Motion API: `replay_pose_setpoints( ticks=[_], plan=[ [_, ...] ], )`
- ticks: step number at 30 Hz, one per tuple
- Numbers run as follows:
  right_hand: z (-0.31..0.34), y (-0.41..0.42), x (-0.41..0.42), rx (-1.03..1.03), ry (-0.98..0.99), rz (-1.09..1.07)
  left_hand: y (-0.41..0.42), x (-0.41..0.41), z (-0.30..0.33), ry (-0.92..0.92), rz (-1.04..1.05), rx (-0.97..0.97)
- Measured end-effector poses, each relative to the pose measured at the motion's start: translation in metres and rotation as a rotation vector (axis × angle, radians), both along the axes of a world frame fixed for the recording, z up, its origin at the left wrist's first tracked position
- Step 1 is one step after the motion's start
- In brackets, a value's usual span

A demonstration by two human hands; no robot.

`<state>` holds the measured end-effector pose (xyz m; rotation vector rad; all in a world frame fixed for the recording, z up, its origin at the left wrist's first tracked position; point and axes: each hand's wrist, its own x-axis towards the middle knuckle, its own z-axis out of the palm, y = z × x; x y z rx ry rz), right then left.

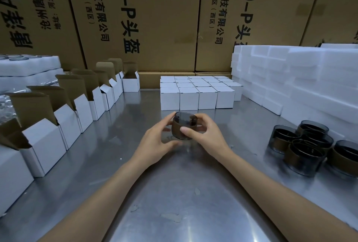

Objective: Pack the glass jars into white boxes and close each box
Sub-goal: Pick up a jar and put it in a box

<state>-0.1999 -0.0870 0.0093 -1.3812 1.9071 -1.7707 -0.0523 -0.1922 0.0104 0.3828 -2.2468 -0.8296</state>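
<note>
1. At the middle of the shiny metal table point(174, 193), two hands hold one dark glass jar point(184, 125) just above the top.
2. The left hand point(155, 145) curls round the jar's left side, and the right hand point(205, 135) wraps round the right side, with its thumb across the front. Both sets of fingers are bent snug on the jar, likely so the smooth glass cannot slip.
3. A brown band goes round the jar, and its mouth faces up. It is held upright, maybe so it can drop straight into a box.
4. At nine o'clock, a row of open white boxes point(64, 125) stands with brown flaps up. They look ready for jars, and the near ones are an easy reach.
5. At twelve o'clock, closed white boxes point(197, 94) sit packed tight in a block. These seem finished.
6. At three o'clock, more waiting jars point(306, 148) huddle together, touching, near the right hand.
7. Behind them, white foam blocks point(290, 79) are stacked high, and big brown cartons point(164, 19) make a wall at the back.
8. I think this jar goes into an open box next.
</note>
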Motion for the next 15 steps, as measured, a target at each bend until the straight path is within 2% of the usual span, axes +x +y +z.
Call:
replay_pose_setpoints(
  ticks=[3,7,11,15],
  plan=[
    [0.0007,-0.0019,0.0003,0.018,-0.139,-0.006,0.0012,-0.0013,-0.0008,-0.013,0.013,0.032],
    [0.0063,-0.0002,0.0031,0.073,-0.229,0.074,0.0019,-0.0015,0.0021,0.015,0.019,0.196],
    [0.0058,0.0020,0.0030,0.136,-0.202,0.153,-0.0002,-0.0011,0.0041,0.027,0.053,0.446],
    [0.0051,0.0017,0.0036,0.189,-0.196,0.153,-0.0037,-0.0023,0.0034,-0.010,0.072,0.471]
  ],
)
